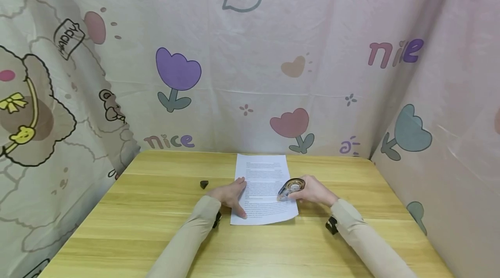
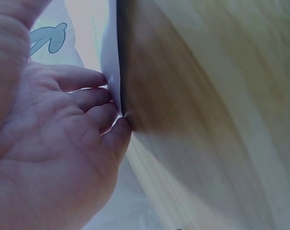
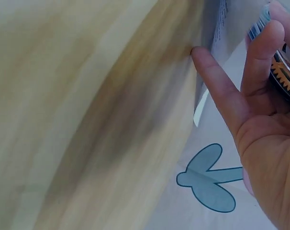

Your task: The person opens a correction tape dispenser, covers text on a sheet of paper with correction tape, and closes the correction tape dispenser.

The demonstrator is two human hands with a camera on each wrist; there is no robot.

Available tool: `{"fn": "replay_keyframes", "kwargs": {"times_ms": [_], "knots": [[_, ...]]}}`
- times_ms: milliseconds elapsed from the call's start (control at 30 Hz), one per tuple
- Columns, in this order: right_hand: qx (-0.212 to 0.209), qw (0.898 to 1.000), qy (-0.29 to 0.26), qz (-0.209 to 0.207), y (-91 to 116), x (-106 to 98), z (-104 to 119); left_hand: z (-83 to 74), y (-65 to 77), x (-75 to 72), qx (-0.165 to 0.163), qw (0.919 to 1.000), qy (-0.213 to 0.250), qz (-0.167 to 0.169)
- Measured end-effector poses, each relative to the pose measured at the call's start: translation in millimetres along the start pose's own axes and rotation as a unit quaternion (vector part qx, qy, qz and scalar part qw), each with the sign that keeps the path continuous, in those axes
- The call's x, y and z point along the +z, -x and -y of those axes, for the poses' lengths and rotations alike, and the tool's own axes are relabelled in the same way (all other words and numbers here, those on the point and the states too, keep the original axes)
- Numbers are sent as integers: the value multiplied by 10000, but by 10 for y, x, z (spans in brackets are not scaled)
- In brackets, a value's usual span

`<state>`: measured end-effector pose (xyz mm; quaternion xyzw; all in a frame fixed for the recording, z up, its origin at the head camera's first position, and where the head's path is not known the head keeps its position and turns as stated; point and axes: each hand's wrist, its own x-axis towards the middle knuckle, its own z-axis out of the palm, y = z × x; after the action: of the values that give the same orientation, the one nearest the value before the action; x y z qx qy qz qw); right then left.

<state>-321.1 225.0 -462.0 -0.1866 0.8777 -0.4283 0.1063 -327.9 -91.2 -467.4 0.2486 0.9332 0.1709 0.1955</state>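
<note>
A printed sheet of paper [image 1: 265, 173] lies on the wooden table, its near right corner curling up slightly. My left hand [image 1: 230, 195] rests along the sheet's left edge with fingers and thumb spread; in the left wrist view its fingertips [image 2: 117, 125] press at the paper's edge. My right hand [image 1: 314, 190] grips a correction tape dispenser [image 1: 292, 187], whose tip points down-left onto the printed lines. In the right wrist view the dispenser [image 3: 284, 74] shows an orange toothed wheel, and the little finger [image 3: 207, 60] touches down beside the paper's edge.
A small dark cap-like piece [image 1: 204, 184] lies on the table [image 1: 164, 208] left of the paper. A patterned curtain [image 1: 234, 74] hangs behind the far edge and at both sides. Dark straps [image 1: 332, 225] sit at the wrists.
</note>
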Motion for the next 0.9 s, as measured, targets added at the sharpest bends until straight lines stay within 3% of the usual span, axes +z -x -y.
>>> {"fn": "replay_keyframes", "kwargs": {"times_ms": [200, 433, 900], "knots": [[-144, 9994, -319, 70, -18, -32, 10, -4, -10, 11, -2, 9999, 143, -32], [60, 9997, 166, 138, -1, -38, -1, -1, -2, 14, -14, 9999, 103, -38], [-123, 9975, 627, 312, -12, -42, 37, 0, 10, -9, 17, 10000, 69, 11]]}}
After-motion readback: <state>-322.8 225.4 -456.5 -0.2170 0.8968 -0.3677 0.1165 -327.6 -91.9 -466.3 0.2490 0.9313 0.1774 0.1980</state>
